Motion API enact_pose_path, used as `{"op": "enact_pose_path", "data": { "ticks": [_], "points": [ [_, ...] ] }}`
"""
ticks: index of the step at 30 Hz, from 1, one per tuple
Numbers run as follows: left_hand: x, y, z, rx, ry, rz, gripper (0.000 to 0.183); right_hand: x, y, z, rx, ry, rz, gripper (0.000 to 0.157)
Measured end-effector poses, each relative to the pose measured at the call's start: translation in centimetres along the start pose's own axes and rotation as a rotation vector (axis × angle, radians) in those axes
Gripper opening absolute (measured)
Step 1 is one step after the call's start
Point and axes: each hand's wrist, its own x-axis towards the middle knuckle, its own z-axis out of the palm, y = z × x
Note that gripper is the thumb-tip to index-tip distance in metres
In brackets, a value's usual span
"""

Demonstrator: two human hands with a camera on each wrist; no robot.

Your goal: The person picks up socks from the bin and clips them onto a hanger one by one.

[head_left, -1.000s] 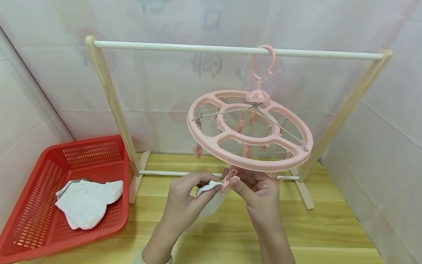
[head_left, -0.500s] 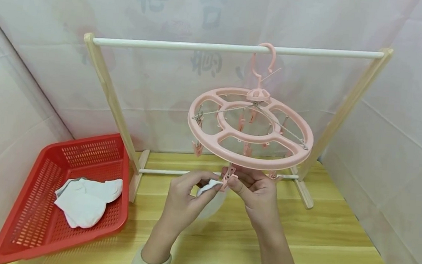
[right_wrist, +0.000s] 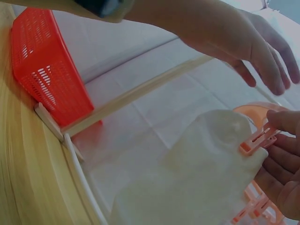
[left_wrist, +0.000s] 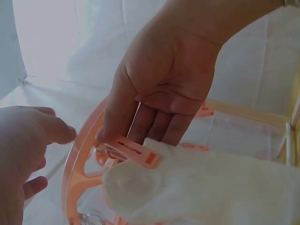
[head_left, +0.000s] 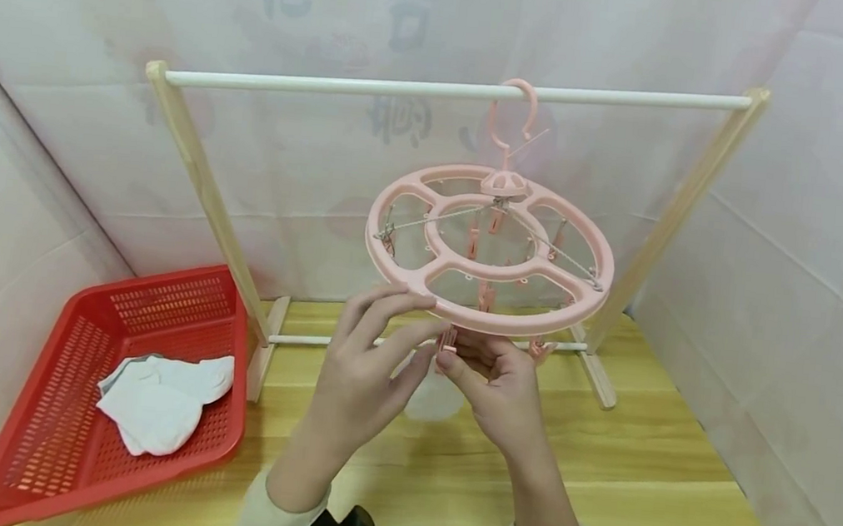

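Right hand pinches a pink clip between thumb and fingers, just under the near rim of the round pink hanger. Clip's jaws sit over one edge of a white sock; sock hangs down from it, above the worktop, mostly behind the hands in the head view. Left hand holds nothing: fingers spread and slightly bent, beside the right hand, apart from sock and clip in both wrist views. Hanger is hooked over the white rod of a wooden stand, right of the rod's middle; more pink clips dangle below its ring. Stand's feet rest toward the worktop's far edge, joined by a low white bar. Red basket sits at the worktop's left edge, tilted in plan, with white fabric items overlapping inside. Pale curtain behind.
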Motion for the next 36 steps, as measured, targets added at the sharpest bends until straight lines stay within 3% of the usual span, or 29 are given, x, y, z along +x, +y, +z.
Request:
{"op": "enact_pose_path", "data": {
  "ticks": [4, 8, 13, 16, 21, 27, 30, 33, 36],
  "points": [
    [1.5, -0.4, 0.1, 0.072, -0.097, 0.077, 0.031, 0.0, -0.3, 0.1, -0.071, 0.013, 0.005, 0.03],
    [2.0, -1.1, 0.5, 0.104, -0.186, 0.117, 0.042, 0.0, 0.1, 0.0, -0.133, 0.024, -0.016, 0.03],
    [1.3, -2.1, 1.2, 0.149, -0.313, 0.082, 0.054, -0.1, 0.4, -0.3, -0.171, 0.014, -0.044, 0.031],
    [0.8, -2.6, 1.5, 0.176, -0.37, 0.058, 0.062, -0.2, -0.6, -0.2, -0.193, 0.009, -0.035, 0.03],
    [0.7, -2.8, 1.6, 0.196, -0.401, 0.055, 0.068, -0.3, -0.8, -0.4, -0.254, 0.011, -0.093, 0.024],
    [0.5, -3.0, 1.3, 0.196, -0.408, 0.054, 0.066, -0.6, 0.4, -1.3, -0.494, 0.029, -0.175, 0.033],
    [0.5, -3.2, 1.1, 0.194, -0.408, 0.052, 0.065, -0.9, 0.2, -2.2, -0.574, 0.035, -0.216, 0.028],
    [0.4, -3.3, 1.0, 0.199, -0.406, 0.052, 0.06, -1.0, -0.3, -3.4, -0.582, 0.084, -0.277, 0.017],
    [0.4, -3.4, 0.9, 0.203, -0.395, 0.046, 0.052, -0.9, -1.0, -4.4, -0.565, 0.205, -0.395, 0.012]
  ]
}}
